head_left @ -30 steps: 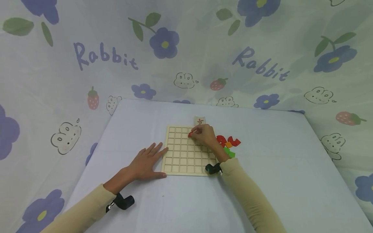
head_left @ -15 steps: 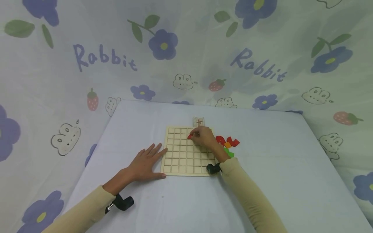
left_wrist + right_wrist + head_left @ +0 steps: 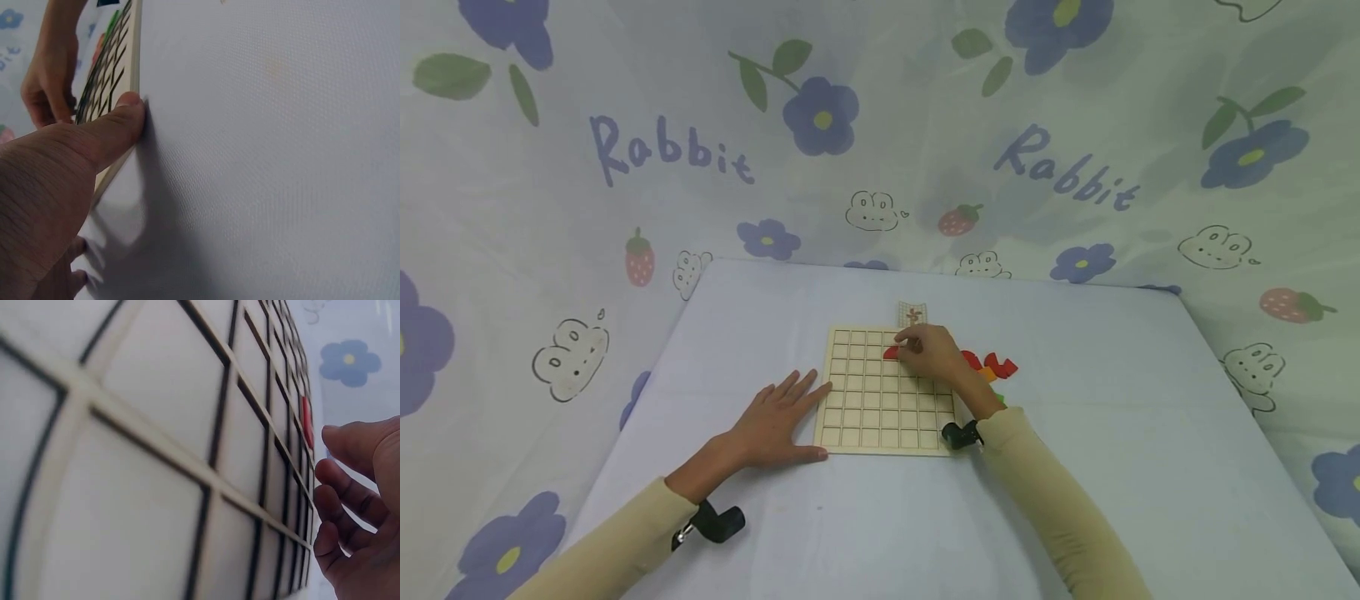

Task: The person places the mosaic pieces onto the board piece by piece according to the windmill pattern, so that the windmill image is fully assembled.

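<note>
A wooden grid board [image 3: 863, 400] of square cells lies flat on the table. One red piece [image 3: 891, 353] sits in a cell of its second row from the back; it shows as a red edge [image 3: 307, 422] in the right wrist view. Just beside it hovers my right hand [image 3: 929, 354], its thumb and fingers loosely bent, apart from the piece and holding nothing. My left hand [image 3: 775, 423] lies spread at the board's left side. Its thumb [image 3: 119, 128] touches the board's near edge at the corner.
Right of the board lie loose red pieces [image 3: 1000, 367], an orange piece [image 3: 988, 375] and a green piece [image 3: 1000, 398], partly behind my right wrist. A small printed card [image 3: 912, 313] is behind the board. A patterned cloth backdrop [image 3: 880, 150] surrounds the white table.
My right hand has let go of the red piece, which now lies in the cell, and has drawn slightly to the right. My left hand stays in place.
</note>
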`<state>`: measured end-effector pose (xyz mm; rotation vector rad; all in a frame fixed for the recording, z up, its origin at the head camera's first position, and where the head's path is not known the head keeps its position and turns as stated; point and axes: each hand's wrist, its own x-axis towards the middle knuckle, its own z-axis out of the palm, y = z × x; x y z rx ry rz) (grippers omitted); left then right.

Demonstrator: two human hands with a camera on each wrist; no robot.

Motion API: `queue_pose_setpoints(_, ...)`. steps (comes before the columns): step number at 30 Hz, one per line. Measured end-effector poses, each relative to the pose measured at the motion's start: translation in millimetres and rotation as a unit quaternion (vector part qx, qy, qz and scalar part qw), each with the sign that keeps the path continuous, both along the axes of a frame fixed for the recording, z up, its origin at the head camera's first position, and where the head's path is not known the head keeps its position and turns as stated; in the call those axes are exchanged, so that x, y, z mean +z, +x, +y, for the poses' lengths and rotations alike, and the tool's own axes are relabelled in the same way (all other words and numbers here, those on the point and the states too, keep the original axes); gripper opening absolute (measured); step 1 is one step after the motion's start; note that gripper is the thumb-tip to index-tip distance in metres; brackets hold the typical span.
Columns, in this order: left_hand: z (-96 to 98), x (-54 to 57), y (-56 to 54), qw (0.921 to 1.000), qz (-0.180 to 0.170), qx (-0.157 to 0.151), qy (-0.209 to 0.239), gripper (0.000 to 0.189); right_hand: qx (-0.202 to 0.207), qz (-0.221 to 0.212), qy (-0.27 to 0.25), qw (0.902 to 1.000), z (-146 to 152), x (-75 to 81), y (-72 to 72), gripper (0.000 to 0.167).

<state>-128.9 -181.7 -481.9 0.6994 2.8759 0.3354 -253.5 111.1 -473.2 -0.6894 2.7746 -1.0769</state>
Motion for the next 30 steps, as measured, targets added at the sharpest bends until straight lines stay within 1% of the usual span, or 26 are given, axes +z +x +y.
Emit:
queue_pose_setpoints(3,0.8,0.5,-0.4,1.0,-0.001,0.001,0.001,0.101,0.001,0.011,0.009,0.9999,11,3.7,-1.3,0.021)
queue_pose_setpoints(6,0.8,0.9,-0.8,1.0,-0.001,0.002,-0.002,0.101,-0.009,0.015,0.028,0.9995,24,6.9,-3.7,0.021)
queue_pose_setpoints(12,-0.7,0.9,-1.3,1.0,0.0,0.003,-0.003,0.102,-0.048,-0.012,0.068,0.9965,52,8.7,-4.4,0.023)
queue_pose_setpoints(16,-1.0,-1.0,-1.5,1.0,-0.001,0.001,-0.002,0.102,-0.058,-0.026,0.103,0.9926,69,7.5,-4.5,0.025)
queue_pose_setpoints(22,-0.5,-2.0,-1.5,1.0,0.006,-0.002,-0.003,0.101,-0.072,-0.037,0.164,0.9831,87,5.6,-5.6,0.027)
queue_pose_setpoints(27,0.4,-2.0,-1.4,1.0,0.003,0.0,-0.001,0.102,-0.078,-0.061,0.175,0.9796,94,5.8,-5.7,0.025)
queue_pose_setpoints(30,0.8,-1.9,-1.4,1.0,0.003,0.002,-0.001,0.102,-0.075,-0.074,0.171,0.9797,95,6.3,-4.8,0.019)
